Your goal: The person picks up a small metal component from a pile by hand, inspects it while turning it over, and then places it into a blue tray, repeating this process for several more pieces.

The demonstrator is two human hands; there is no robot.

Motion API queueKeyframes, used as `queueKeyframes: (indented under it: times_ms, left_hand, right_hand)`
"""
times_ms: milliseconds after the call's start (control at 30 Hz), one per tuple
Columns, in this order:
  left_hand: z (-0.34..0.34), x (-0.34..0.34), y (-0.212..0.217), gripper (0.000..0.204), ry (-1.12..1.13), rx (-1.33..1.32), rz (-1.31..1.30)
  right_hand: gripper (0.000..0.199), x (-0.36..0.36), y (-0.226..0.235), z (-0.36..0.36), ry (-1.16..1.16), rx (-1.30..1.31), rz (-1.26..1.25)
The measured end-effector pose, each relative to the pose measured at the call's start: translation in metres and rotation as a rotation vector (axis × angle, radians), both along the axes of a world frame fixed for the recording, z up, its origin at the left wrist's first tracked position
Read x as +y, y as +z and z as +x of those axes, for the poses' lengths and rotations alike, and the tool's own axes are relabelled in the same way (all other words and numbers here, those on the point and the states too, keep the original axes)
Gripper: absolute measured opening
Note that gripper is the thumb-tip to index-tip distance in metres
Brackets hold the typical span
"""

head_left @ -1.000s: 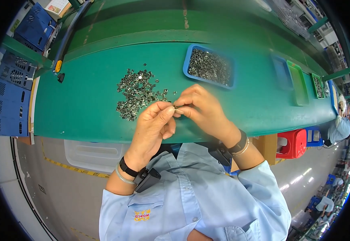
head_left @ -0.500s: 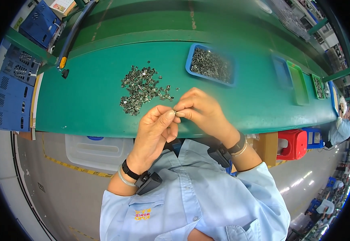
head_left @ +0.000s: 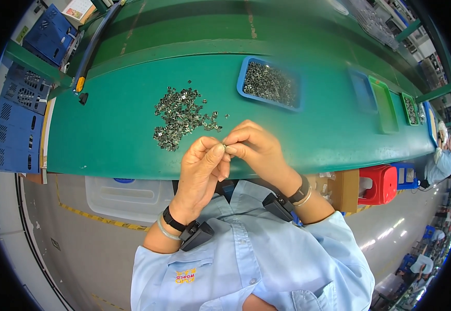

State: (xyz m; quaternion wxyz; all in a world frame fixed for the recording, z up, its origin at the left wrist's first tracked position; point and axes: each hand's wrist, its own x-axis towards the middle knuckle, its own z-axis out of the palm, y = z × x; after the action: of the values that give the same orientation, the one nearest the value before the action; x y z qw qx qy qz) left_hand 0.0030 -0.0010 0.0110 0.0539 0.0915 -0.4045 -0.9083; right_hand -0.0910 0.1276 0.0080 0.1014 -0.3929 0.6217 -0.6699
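My left hand [head_left: 200, 168] and my right hand [head_left: 256, 147] meet over the front edge of the green table, fingertips touching. Between them they pinch one small metal piece [head_left: 225, 147], mostly covered by the fingers, so its exact kind cannot be made out. Just beyond my left hand lies a loose heap of small square metal pieces [head_left: 176, 119], dark and silvery. Farther off, past my right hand, a blue tray [head_left: 242, 83] holds a thick layer of similar pieces.
To the right lie another blue tray [head_left: 362, 90], a green tray [head_left: 386, 106] and a small green bin [head_left: 409, 109] with parts. Blue perforated crates [head_left: 16, 129] stand at the left. Below the table are a clear plastic box [head_left: 127, 199], a cardboard box [head_left: 345, 191] and a red stool [head_left: 380, 186].
My right hand's knuckles and wrist have dropped slightly toward me. Both hands still pinch the small piece at nearly the same place.
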Motion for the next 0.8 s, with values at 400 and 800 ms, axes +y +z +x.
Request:
queueKeyframes:
  times_ms: [400,800]
  left_hand:
    - [0.000,-0.001,0.016,0.014,-0.041,-0.082,0.046]
    - [0.003,-0.002,0.004,0.013,-0.146,0.035,0.276]
  right_hand:
    - [0.011,0.007,0.009,-0.009,-0.033,0.229,0.049]
    - [0.010,0.006,0.014,0.000,0.028,0.080,0.001]
